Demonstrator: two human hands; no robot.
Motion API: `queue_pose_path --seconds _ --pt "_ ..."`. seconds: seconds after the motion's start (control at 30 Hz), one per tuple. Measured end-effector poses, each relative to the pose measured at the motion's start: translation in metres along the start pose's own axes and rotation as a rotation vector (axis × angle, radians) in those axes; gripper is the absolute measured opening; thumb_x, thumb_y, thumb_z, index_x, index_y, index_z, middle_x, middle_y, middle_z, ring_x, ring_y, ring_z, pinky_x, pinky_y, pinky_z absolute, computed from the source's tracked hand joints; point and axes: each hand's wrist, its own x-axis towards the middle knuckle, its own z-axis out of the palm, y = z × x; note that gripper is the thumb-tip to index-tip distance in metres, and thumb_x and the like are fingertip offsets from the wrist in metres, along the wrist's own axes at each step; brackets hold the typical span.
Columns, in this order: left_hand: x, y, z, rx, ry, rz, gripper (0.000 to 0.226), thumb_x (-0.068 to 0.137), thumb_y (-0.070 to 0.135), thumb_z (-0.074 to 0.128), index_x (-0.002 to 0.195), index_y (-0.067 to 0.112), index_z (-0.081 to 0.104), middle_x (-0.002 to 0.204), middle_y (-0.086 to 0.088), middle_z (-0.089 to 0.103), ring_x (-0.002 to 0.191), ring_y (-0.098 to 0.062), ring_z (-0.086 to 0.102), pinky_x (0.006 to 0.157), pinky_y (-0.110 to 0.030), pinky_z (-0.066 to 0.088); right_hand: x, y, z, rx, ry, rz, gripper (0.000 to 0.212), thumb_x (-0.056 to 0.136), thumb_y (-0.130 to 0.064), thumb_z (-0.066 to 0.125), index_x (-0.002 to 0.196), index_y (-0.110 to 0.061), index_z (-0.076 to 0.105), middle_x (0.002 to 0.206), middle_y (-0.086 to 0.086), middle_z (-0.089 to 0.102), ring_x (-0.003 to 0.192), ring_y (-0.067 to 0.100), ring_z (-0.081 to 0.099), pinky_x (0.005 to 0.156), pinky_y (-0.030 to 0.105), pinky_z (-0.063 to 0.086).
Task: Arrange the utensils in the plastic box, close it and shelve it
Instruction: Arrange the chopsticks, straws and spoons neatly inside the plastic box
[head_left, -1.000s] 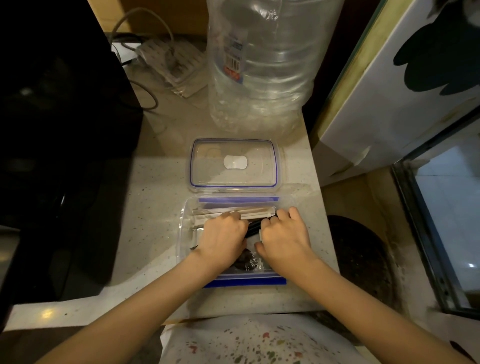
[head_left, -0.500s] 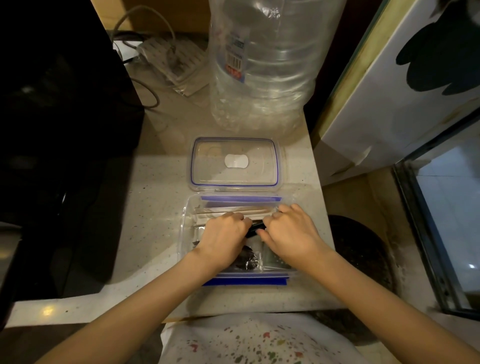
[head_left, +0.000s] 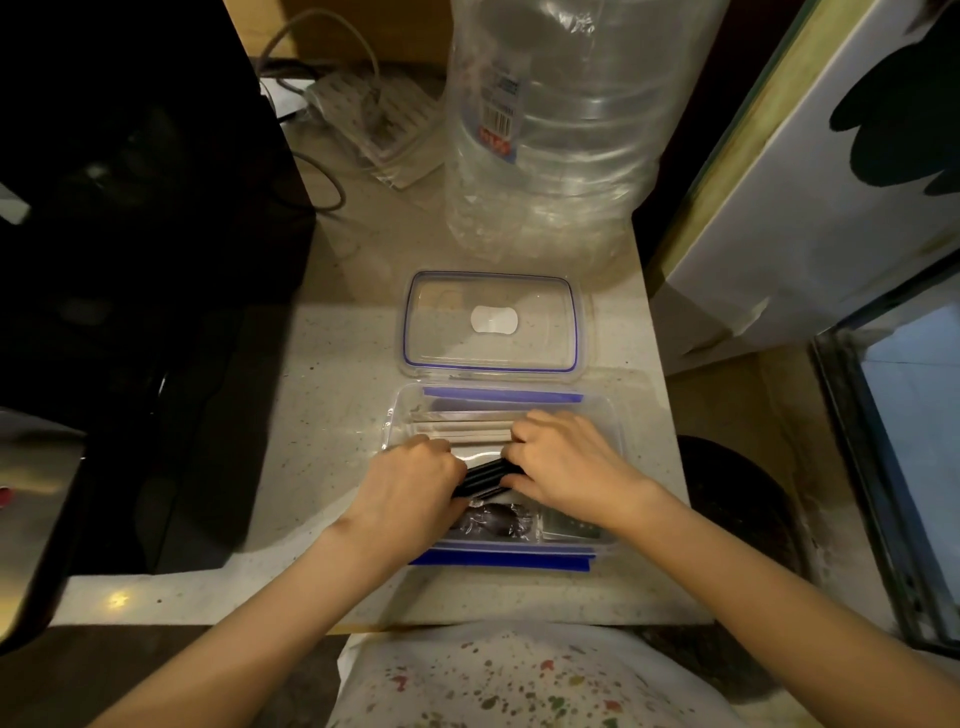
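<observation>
A clear plastic box (head_left: 605, 410) with blue clips stands open on the counter in front of me. Its clear lid (head_left: 491, 322) lies flat just behind it. Both my hands are inside the box. My left hand (head_left: 410, 486) and my right hand (head_left: 563, 460) each grip one end of a bundle of black utensils (head_left: 485, 477), which lies slanted between them. Pale wrapped sticks (head_left: 462, 428) lie along the box's far side. Wrapped dark cutlery (head_left: 493, 519) rests near the front wall, partly hidden by my hands.
A large clear water bottle (head_left: 561, 130) stands behind the lid. A power strip with cables (head_left: 374, 119) lies at the back. A black appliance (head_left: 130, 208) fills the left side. A white panel (head_left: 810, 208) and a glass tank (head_left: 909, 441) stand at the right.
My hands have drawn apart inside the box, exposing the black utensil bundle between them. The right hand shifted to the right and farther back. The box and lid stayed put.
</observation>
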Motion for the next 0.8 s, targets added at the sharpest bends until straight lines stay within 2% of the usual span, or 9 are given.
queue_pose_path --seconds 0.1,0.23,0.33,0.43,0.47,0.6,0.8 --pt "-0.001 0.0 -0.002 0.022 -0.052 0.008 0.024 0.09 0.029 0.051 0.105 0.016 0.064 0.104 -0.002 0.064 0.095 -0.02 0.061 0.077 -0.031 0.052 0.0 0.001 0.0 0.036 -0.021 -0.007 0.035 0.087 -0.041 0.054 0.106 -0.014 0.065 0.098 0.004 0.061 0.091 0.018 0.054 0.076 0.032 0.045" --pt "-0.002 0.0 -0.001 0.04 -0.105 0.029 0.019 0.09 0.021 0.051 0.102 0.015 0.065 0.102 -0.004 0.067 0.093 -0.022 0.063 0.08 -0.034 0.055 0.001 0.001 0.002 -0.057 -0.033 -0.034 0.033 0.087 -0.034 0.056 0.113 -0.013 0.063 0.103 0.005 0.061 0.1 0.022 0.053 0.081 0.036 0.045" --pt "-0.001 0.0 0.001 0.022 -0.13 0.018 0.018 0.089 0.016 0.053 0.1 0.015 0.066 0.102 -0.005 0.069 0.095 -0.024 0.064 0.082 -0.036 0.056 0.004 0.0 0.005 -0.082 -0.005 -0.008 0.023 0.085 -0.026 0.06 0.095 -0.008 0.07 0.091 0.007 0.065 0.09 0.025 0.057 0.07 0.038 0.047" --pt "0.001 0.0 0.002 0.007 -0.137 0.011 0.018 0.086 0.013 0.055 0.099 0.016 0.067 0.102 -0.006 0.07 0.096 -0.025 0.064 0.084 -0.037 0.055 0.007 -0.001 0.008 -0.094 0.01 0.064 0.011 0.067 -0.019 0.077 0.069 -0.009 0.072 0.069 0.004 0.064 0.068 0.022 0.06 0.049 0.03 0.046" --pt "0.002 0.001 0.002 0.004 -0.141 0.018 0.017 0.086 0.013 0.056 0.098 0.016 0.067 0.101 -0.006 0.07 0.096 -0.025 0.064 0.084 -0.037 0.054 0.007 -0.001 0.009 -0.084 0.034 0.08 0.012 0.064 -0.017 0.079 0.066 -0.009 0.071 0.066 0.004 0.064 0.064 0.022 0.059 0.046 0.029 0.044" --pt "0.006 0.004 0.006 -0.032 -0.144 0.032 0.016 0.086 0.011 0.054 0.093 0.013 0.068 0.098 -0.008 0.071 0.093 -0.025 0.064 0.083 -0.035 0.053 0.007 -0.002 0.012 -0.025 0.058 0.091 0.018 0.086 -0.016 0.059 0.095 -0.004 0.067 0.093 0.01 0.064 0.088 0.028 0.057 0.065 0.038 0.048" --pt "0.013 0.001 0.006 -0.14 -0.135 -0.005 0.016 0.085 0.013 0.056 0.091 0.014 0.071 0.094 -0.008 0.072 0.089 -0.025 0.065 0.077 -0.035 0.055 0.004 -0.003 0.009 0.11 0.1 0.124 0.018 0.088 -0.019 0.057 0.103 -0.009 0.054 0.102 0.008 0.063 0.093 0.025 0.057 0.076 0.037 0.047"
